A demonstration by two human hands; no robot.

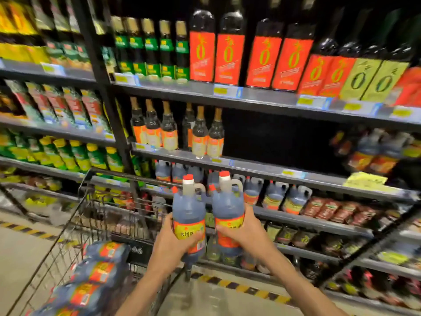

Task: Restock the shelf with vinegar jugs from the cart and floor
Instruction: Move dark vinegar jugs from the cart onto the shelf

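Two dark vinegar jugs with red caps and orange-yellow labels are held upright in front of the shelving. My left hand [175, 240] grips the lower body of the left jug [188, 208]. My right hand [245, 231] grips the lower body of the right jug [227, 205]. Both jugs are in the air at the height of the shelf row [307, 221] that carries the same jugs [274, 196]. Several more jugs [98, 272] lie on their sides in the wire cart [75, 215] at the lower left.
A dark open gap [275, 137] sits on the shelf above, right of the small bottles [200, 135]. Tall red-labelled bottles [227, 49] fill the upper shelf. A black upright post [109, 99] divides the bays. Yellow-black tape [246, 288] marks the floor along the shelf base.
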